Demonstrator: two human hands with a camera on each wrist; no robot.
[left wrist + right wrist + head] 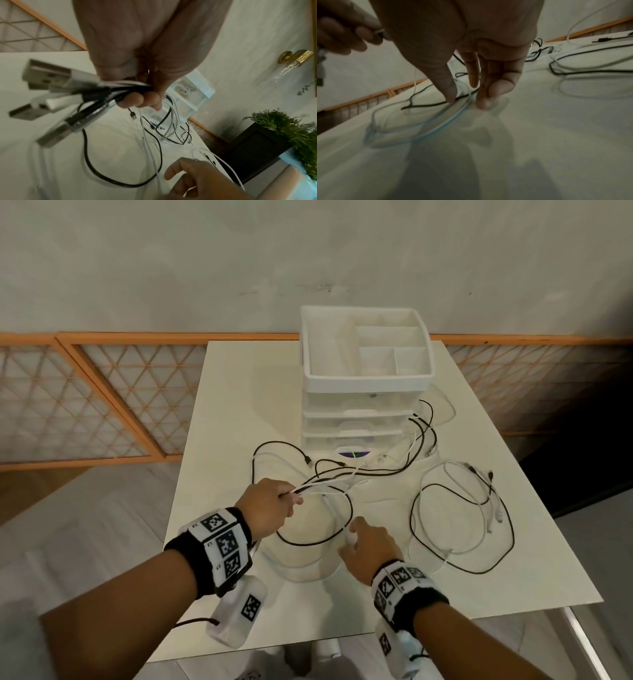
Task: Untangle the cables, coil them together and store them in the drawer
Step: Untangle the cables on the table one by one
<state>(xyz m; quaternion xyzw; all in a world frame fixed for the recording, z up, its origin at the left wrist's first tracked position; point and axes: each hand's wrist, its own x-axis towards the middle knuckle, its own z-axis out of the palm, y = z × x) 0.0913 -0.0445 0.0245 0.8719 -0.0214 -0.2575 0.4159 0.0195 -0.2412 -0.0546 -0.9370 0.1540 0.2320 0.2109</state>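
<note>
My left hand grips a bundle of black and white cable ends above the white table; their USB plugs stick out past my fist. From the bundle, black and white cables trail in loops over the table towards the white drawer unit at the back. My right hand hovers low over a white cable, which runs between the thumb and straight fingers; no firm pinch shows. A second tangle of black and white cables lies to the right.
The drawer unit carries an open tray on top, and more cable ends lie at its right side. An orange lattice panel stands left of the table. A green plant and a dark box sit beyond the table's right edge.
</note>
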